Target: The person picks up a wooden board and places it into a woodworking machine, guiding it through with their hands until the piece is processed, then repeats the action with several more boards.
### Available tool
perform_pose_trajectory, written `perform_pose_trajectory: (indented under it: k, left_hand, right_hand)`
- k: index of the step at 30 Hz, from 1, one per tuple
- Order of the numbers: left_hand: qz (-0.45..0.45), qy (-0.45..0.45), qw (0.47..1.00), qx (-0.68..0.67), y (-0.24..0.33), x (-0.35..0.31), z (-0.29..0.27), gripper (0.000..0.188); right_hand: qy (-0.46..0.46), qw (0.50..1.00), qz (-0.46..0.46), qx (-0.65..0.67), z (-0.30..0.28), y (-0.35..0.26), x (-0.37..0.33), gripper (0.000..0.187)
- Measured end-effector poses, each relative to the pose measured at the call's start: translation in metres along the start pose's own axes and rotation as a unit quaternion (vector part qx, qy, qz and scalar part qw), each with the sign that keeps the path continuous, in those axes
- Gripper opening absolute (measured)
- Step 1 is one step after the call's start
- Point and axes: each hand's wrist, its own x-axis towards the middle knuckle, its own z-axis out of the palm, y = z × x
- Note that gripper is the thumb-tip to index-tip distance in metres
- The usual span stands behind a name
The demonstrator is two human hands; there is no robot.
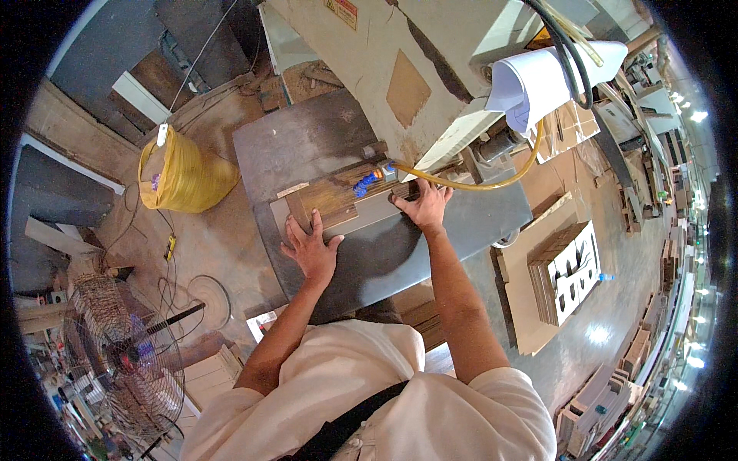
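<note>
A long flat wooden board (369, 213) with a grey-brown near edge lies on the dark metal table (384, 261) of a large beige machine (453, 54). My left hand (310, 250) rests on its left end, fingers spread and flat. At the right end my right hand (424, 206) grips the board, thumb on the near side and fingers bent at the far side; part of the grip is hidden. Between my hands, a blue jointed nozzle (367, 183) points down at a brown wood-grained surface (338, 197). A small pale strip (292, 190) lies by the board's far left edge.
A yellow hose (492, 186) curves above my right hand, and rolled white paper (530, 84) hangs from the machine. To the left stand a yellow sack (196, 180) and a fan (127, 353), with cables across the floor. A stack of cut panels (565, 273) sits at the right.
</note>
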Motion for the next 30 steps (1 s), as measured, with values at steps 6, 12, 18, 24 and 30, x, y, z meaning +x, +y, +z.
perform_pose_trajectory:
  k: [6, 12, 18, 24, 30]
  left_hand:
    - [-0.001, -0.001, 1.000, 0.008, 0.004, 0.001, 0.003, 0.083]
    - [-0.001, 0.018, 1.000, 0.003, 0.006, 0.001, 0.006, 0.083]
    - [0.016, 0.022, 1.000, 0.001, 0.012, 0.003, 0.003, 0.082]
    - [0.003, 0.002, 1.000, 0.027, 0.017, 0.004, 0.003, 0.082]
    - [0.018, 0.004, 1.000, 0.010, 0.014, 0.004, 0.006, 0.083]
  right_hand:
    - [0.004, 1.000, -0.004, 0.012, 0.003, 0.009, -0.001, 0.086]
    - [-0.012, 1.000, 0.011, -0.008, 0.000, 0.008, 0.002, 0.081]
    - [0.023, 1.000, 0.004, 0.008, 0.001, 0.013, 0.003, 0.077]
    - [0.025, 1.000, 0.003, 0.005, 0.002, 0.017, 0.004, 0.074]
    - [-0.010, 1.000, 0.018, 0.012, -0.002, 0.017, 0.006, 0.074]
